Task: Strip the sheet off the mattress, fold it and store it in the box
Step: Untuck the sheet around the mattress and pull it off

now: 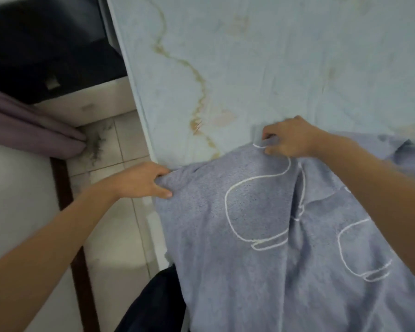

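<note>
Sheet [285, 236]: bunched at mattress [273, 68] near-left corner, mostly peeled off.
Left hand [139, 180]: fingers curled, clutching sheet corner at the left edge.
Right hand [290, 137]: pinching the sheet's hem further in, likely to spread it for folding.
Box: unseen.

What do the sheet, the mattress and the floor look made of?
Sheet: soft fuzzy cloth, perhaps terry, matte grey-blue; it drapes in folds. Mattress: pale blue cloth cover, matte, stained brownish. Floor: light tiles, probably ceramic, going by grout lines and a slight sheen.
</note>
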